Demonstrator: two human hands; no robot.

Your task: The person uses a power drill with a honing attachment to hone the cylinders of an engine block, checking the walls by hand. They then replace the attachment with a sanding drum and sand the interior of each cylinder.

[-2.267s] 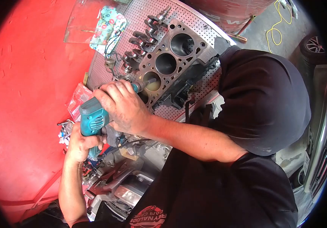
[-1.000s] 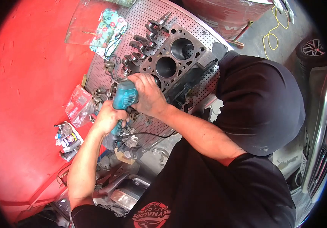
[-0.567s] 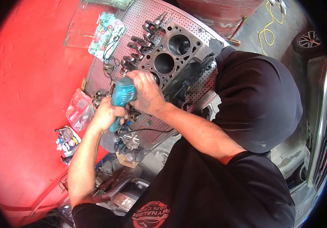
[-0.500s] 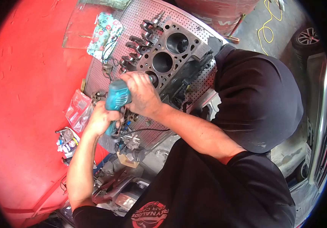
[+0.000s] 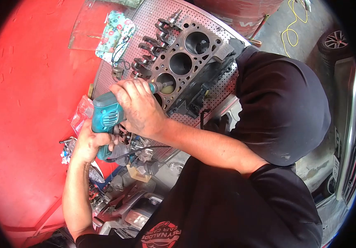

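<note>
A grey engine block (image 5: 189, 62) with several round bores lies on a perforated metal surface (image 5: 147, 14). My left hand (image 5: 90, 140) is wrapped round the handle of a teal power drill (image 5: 107, 115). Over the drill's front body, my right hand (image 5: 138, 105) is closed, fingers curled across the top. The drill's nose points right, and its grey attachment (image 5: 161, 86) reaches over a lower bore, where a yellowish round part (image 5: 169, 89) shows. How far that part sits inside the bore is hard to tell.
A crankshaft (image 5: 151, 45) lies beside the block, with a piston (image 5: 117, 72) and flowered cloth (image 5: 118, 31) to its left. A red panel (image 5: 29, 103) fills the left side. Black clothing (image 5: 283, 107) is at right; a cable (image 5: 145, 147) runs below the drill.
Both hands and the drill have moved left and slightly down, away from the block. More of the attachment and the lower bore now shows.
</note>
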